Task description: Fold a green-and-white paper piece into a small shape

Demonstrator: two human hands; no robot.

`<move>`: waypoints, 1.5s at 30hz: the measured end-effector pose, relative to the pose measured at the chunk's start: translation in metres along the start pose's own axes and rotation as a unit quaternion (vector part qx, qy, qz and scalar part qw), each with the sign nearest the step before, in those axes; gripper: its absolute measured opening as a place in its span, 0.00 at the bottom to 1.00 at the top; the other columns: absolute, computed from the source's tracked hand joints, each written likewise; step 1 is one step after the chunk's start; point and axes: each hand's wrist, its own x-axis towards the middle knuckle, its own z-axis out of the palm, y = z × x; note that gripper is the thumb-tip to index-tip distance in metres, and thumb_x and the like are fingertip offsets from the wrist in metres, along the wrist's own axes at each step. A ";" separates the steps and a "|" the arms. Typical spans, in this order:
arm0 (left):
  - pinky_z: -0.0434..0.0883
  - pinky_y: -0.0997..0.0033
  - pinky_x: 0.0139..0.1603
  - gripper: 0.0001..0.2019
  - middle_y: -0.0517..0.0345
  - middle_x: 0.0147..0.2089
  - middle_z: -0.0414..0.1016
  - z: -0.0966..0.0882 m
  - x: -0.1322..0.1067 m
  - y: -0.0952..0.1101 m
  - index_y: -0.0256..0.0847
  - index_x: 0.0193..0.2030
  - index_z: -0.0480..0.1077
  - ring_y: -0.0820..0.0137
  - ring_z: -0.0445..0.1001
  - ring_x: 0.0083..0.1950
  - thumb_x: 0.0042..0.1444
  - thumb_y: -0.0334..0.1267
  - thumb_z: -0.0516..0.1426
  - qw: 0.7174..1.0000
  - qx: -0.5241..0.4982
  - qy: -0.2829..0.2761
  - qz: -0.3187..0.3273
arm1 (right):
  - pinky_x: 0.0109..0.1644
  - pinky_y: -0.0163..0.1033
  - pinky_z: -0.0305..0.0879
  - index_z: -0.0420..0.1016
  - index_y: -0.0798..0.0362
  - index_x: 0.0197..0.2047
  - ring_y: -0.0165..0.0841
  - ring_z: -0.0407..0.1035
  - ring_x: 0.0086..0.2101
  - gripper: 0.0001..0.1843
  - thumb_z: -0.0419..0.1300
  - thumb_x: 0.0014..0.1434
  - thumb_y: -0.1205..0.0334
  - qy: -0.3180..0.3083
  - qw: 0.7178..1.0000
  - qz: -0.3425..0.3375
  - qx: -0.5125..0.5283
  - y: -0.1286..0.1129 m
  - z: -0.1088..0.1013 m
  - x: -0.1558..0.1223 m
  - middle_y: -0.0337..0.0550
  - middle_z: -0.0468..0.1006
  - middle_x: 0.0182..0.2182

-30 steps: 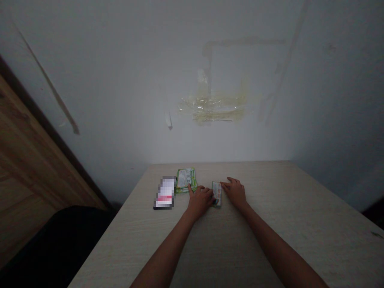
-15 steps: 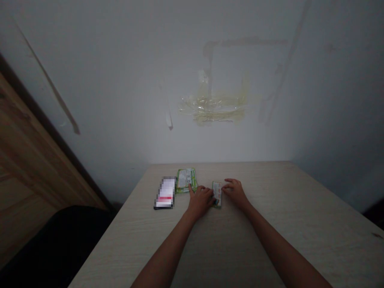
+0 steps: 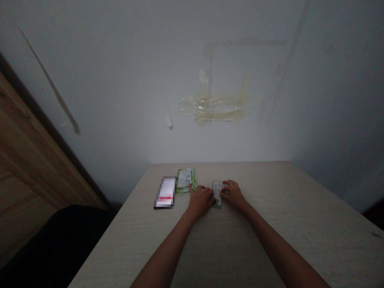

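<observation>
A small pale green packet lies flat on the light wooden table between my two hands. My left hand rests palm down against the packet's left edge, fingers curled loosely with the forefinger stretched toward a larger green packet. My right hand has its fingers bent and pinched onto the small packet's right edge. Part of the small packet is hidden under my fingers.
A phone with a lit screen lies left of the larger green packet. The table's far edge meets a white wall with old tape residue. A wooden panel and a dark shape stand at the left.
My right hand's fingers went from lying spread beside the small packet to curled in and pinching its right edge. My left hand and the other things stayed put.
</observation>
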 end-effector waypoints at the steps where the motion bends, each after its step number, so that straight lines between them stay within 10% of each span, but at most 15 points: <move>1: 0.32 0.21 0.61 0.13 0.58 0.50 0.76 0.000 0.000 0.000 0.52 0.51 0.70 0.58 0.65 0.57 0.61 0.47 0.54 1.000 0.003 -0.002 -0.002 | 0.62 0.50 0.54 0.82 0.50 0.30 0.44 0.59 0.57 0.04 0.64 0.51 0.63 -0.001 1.000 -0.002 0.001 0.000 0.000 0.000 0.50 0.72 0.52; 45: 0.29 0.20 0.60 0.08 0.59 0.51 0.76 0.003 -0.002 -0.001 0.51 0.44 0.72 0.57 0.64 0.59 0.59 0.45 0.56 0.999 -0.004 0.038 -0.022 | 0.65 0.56 0.50 0.81 0.50 0.32 0.46 0.54 0.61 0.05 0.63 0.52 0.63 -0.035 0.999 -0.037 0.011 -0.013 -0.013 -0.013 0.48 0.72 0.53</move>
